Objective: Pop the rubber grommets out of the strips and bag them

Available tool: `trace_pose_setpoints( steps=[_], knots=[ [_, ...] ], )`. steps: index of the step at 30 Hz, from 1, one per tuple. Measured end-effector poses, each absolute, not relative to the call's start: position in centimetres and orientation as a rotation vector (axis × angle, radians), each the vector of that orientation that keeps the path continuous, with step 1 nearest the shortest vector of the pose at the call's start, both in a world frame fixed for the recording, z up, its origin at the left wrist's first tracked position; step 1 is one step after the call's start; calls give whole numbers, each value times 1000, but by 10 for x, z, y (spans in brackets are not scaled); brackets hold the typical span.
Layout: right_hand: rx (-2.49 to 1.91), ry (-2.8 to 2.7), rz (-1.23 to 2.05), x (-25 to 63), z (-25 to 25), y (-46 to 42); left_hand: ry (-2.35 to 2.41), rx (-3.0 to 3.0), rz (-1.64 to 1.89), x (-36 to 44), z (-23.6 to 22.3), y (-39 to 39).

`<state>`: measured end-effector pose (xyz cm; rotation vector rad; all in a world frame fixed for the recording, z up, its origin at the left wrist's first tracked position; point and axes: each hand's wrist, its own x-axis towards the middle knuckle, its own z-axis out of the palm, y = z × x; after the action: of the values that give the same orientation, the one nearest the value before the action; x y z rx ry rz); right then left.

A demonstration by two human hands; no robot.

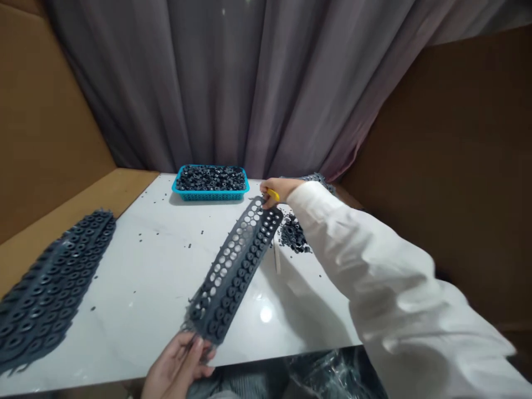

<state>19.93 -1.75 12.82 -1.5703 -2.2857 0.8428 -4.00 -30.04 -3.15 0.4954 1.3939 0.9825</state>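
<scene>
A dark grey rubber sheet (pixel 233 266) slants over the table, its near end raised towards me. One long half of it is punched through with round holes; the other half still carries rows of small rubber rings. My left hand (pixel 180 363) pinches the near end between thumb and fingers. At the far end, my right hand (pixel 279 190) has its fingers closed on the sheet's edge. A small yellow piece (pixel 272 194) shows at the right fingers; whether it is worn or held I cannot tell. Beside this hand lies a pile of loose black rings (pixel 294 234).
A blue basket (pixel 210 195) full of small rings stands at the back. Another ringed rubber sheet (pixel 58 285) lies at left, and more sheet material (pixel 318 180) behind my right wrist. A white strip (pixel 277 257) and scattered bits lie on the white table (pixel 162 293).
</scene>
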Motion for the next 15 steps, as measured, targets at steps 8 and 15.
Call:
trace_pose_setpoints(
  steps=[8,15],
  knots=[
    [-1536,-2207,384,124,73,4,1210,460,814,-15,-4,-290],
    [-1278,-1765,816,145,27,-94,1245,1633,526,-61,18,-263]
  ],
)
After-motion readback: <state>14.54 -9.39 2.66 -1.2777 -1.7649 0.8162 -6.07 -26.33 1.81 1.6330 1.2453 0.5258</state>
